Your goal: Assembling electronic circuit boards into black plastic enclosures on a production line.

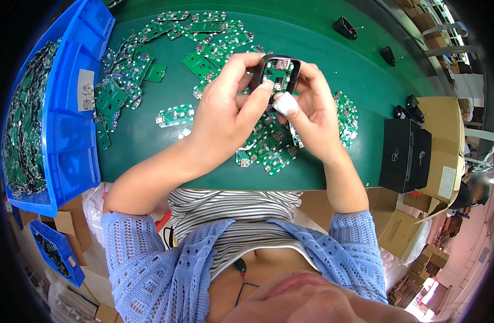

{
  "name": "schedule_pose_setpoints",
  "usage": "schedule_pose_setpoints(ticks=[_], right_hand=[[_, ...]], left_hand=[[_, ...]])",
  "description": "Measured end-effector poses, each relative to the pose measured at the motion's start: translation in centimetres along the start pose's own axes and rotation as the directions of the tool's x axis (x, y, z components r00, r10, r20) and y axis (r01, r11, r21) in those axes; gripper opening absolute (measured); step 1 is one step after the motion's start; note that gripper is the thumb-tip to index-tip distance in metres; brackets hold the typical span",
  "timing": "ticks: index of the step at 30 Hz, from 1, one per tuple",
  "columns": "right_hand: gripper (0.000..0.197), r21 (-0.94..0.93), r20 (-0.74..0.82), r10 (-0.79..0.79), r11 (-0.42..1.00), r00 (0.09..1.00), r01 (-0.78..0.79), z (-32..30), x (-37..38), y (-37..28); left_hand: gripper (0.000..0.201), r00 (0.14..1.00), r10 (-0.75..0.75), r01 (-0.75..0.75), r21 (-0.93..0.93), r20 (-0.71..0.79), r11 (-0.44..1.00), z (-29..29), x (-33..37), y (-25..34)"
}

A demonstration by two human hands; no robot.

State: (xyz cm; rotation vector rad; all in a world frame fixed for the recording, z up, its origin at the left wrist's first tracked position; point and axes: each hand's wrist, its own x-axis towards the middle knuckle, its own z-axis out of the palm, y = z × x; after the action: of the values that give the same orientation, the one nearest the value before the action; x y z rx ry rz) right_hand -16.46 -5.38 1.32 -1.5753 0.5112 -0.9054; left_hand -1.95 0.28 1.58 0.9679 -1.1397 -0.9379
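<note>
Between both hands, over the table, is a black plastic housing (296,67) with a green circuit board (280,71) inside its frame. My left hand (225,107) grips the housing's left side, its thumb pressed on the board. On the other side my right hand (317,116) holds the housing with its fingers behind; its thumb, wrapped in white, rests at the lower edge. Loose green circuit boards (276,148) lie in a heap below the hands. One single board (176,115) lies apart, left of my left hand.
A blue bin (77,156) full of boards stands at the left edge. More boards (128,70) spread over the green table (150,156) at the far left. Small black housings (345,28) sit at the far right. A black box (406,156) and a cardboard box (440,129) border the right side.
</note>
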Motion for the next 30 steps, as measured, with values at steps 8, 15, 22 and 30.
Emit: schedule_pose_setpoints(ticks=[8,15,22,30], right_hand=[[0.052,-0.102,0.05,-0.186,0.976,0.981,0.19,-0.2,0.1,1.1],[0.042,-0.05,0.019,-0.156,0.986,0.988,0.157,-0.5,0.0,1.3],[0.034,-0.052,-0.154,0.007,0.999,0.988,-0.015,-2.8,3.0,0.3],[0.07,-0.547,-0.804,-0.168,0.586,0.571,-0.598,-21.6,12.4,8.2]], left_hand=[[0.026,0.98,0.196,-0.195,0.209,0.015,0.958,-0.2,-0.1,-0.3],[0.025,0.997,0.075,-0.075,0.053,0.014,0.996,0.4,0.4,-0.4],[0.024,0.99,0.004,-0.021,0.12,0.141,0.993,0.7,5.9,-0.6],[0.032,0.989,-0.103,0.145,0.595,-0.104,0.79,-0.7,23.4,-11.4]])
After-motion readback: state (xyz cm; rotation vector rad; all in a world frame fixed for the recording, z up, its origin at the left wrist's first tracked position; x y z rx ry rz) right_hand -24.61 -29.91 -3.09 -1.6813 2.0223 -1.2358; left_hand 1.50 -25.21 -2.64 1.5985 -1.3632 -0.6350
